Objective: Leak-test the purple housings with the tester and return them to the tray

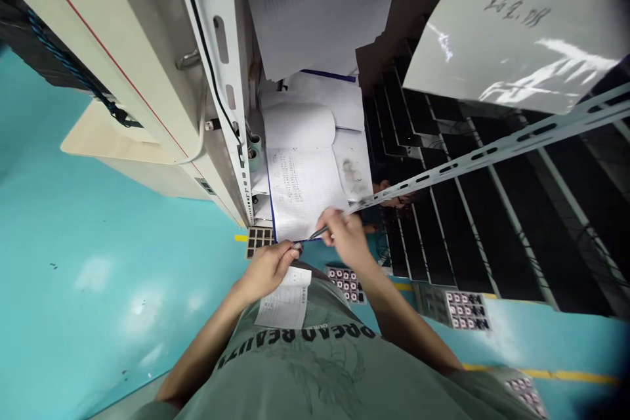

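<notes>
My left hand (268, 268) is closed in a pinch near the notebook's lower edge. A small pale and dark piece (297, 247) shows at its fingertips, too small to name. Beneath that hand hangs a printed paper slip (283, 305) against the shirt; whether the fingers hold it too, I cannot tell. My right hand (345, 236) grips a slim, dark, pen-like tool (319, 232), its tip directed at the small piece. An open notebook (312, 177) with rows of handwriting lies just beyond both hands.
A slotted metal upright (231, 79) and a slanting slotted rail (492, 151) frame the shelf. Compartmented trays (347, 283) of small parts stand low on the right, with another tray (467, 310) farther out. A gridded box (259, 239) sits left of the notebook. Dark racks (457, 210) fill the right.
</notes>
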